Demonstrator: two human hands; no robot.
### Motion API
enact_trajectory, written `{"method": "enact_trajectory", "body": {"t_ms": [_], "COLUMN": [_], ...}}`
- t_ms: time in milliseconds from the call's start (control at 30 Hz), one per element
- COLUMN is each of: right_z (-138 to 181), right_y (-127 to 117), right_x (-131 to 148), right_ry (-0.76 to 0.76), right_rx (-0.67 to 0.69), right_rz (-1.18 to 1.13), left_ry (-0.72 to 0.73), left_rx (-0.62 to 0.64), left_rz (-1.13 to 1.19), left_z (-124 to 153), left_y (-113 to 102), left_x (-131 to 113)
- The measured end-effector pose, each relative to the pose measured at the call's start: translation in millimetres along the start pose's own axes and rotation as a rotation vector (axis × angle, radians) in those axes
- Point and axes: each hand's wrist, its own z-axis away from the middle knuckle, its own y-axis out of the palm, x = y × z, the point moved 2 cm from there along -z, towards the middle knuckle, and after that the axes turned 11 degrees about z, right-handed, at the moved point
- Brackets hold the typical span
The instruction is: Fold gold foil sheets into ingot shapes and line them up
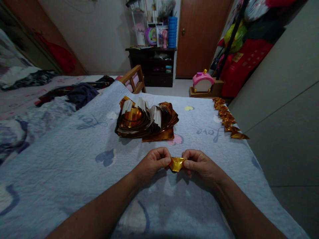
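Observation:
Between both hands is a small folded piece of gold foil paper [177, 164], shiny and boat-shaped, held a little above the bed. My left hand [157, 160] pinches its left end between thumb and fingers. At the opposite end, my right hand [196, 163] pinches it the same way. Just beyond my hands lies a thick, curled stack of gold foil sheets [134, 116] with pale undersides showing. Along the right edge of the bed runs a row of several folded gold paper pieces [226, 117].
A light blue quilt [74, 186] with hearts and lettering covers the bed. Dark clothes [82, 95] lie to the left. Past the far edge stand a wooden chair [136, 79], a dark cabinet [152, 66] and a pink toy [203, 82]. A pale wardrobe [281, 132] borders the right side.

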Motion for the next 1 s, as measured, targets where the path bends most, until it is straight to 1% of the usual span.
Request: {"method": "enact_trajectory", "body": {"t_ms": [233, 367, 433, 533, 633, 700, 800, 1000], "right_z": [0, 0, 0, -1, -2, -2, -2, -3], "right_y": [-2, -6, -8, -9, -8, -8, -7, -10], "right_x": [1, 3, 4, 4, 4, 4, 4, 5], "right_ry": [-0.014, -0.045, -0.061, -0.072, -0.069, -0.061, -0.071, -0.090], "right_rx": [0.003, -0.029, -0.053, -0.100, -0.141, -0.166, -0.219, -0.327], "right_rz": [0.031, 0.079, 0.092, 0.094, 0.113, 0.139, 0.162, 0.249], "left_ry": [0.011, 0.019, 0.057, 0.203, 0.418, 0.519, 0.596, 0.725], "left_rx": [-0.004, -0.035, -0.049, -0.052, -0.005, 0.033, 0.049, -0.005], "left_rz": [-0.034, -0.076, -0.123, -0.316, -0.644, -0.822, -0.966, -1.110], "left_z": [0, 0, 1, 2, 4, 6, 7, 7], "left_y": [-1, -2, -3, -2, 1, 3, 5, 5], "left_x": [-1, -5, -9, -16, -20, -19, -16, -12]}}
